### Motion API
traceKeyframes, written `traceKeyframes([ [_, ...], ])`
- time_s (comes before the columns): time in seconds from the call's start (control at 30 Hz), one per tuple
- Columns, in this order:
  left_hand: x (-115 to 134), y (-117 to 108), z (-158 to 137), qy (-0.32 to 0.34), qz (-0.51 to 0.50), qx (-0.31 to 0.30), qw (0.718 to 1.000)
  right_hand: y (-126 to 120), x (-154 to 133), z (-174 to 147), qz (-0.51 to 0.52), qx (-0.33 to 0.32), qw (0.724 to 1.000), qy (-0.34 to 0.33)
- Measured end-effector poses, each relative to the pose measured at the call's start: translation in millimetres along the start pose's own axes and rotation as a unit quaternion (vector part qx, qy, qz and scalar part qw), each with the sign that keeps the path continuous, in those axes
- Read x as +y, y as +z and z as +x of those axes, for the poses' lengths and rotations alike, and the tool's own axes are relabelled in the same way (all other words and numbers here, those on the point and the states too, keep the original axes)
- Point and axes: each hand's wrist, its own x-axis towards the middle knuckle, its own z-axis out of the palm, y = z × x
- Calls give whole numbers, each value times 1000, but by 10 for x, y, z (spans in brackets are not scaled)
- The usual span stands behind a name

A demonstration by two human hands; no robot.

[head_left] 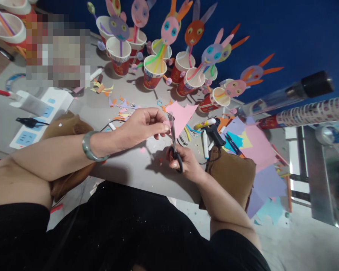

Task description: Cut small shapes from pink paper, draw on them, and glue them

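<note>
I have passing room over the bench (pixel 155 181) on the near side of the scissors (pixel 173 140); beyond them paper cups (pixel 154 78) block me, rightward a glue gun (pixel 217 132).

A plain, deep blue wall or panel (pixel 293 34) runs along the far side of the grey bench (pixel 152 182), whose top carries soft shadows. At lower right, the pale floor (pixel 305 244) looks bright beside a grey, metallic-looking upright panel (pixel 323 184).

White power strip (pixel 48 111), black plug (pixel 29 122); blue wall (pixel 271 30).
</note>
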Motion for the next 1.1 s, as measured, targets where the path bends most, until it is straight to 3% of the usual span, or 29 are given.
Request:
traceKeyframes([
  [0.57,5,-20,-10,3,-7,-6,1000,13,15,0,37,34,999,0],
  [0.77,-65,-14,-13,-87,54,-117,988,18,-36,16,45,141,989,-10],
  [0.9,-157,-1,5,-65,116,-182,974,67,-25,18,40,194,980,-23],
  [1.1,-213,6,-10,-23,130,-191,973,116,38,11,24,172,983,-52],
])
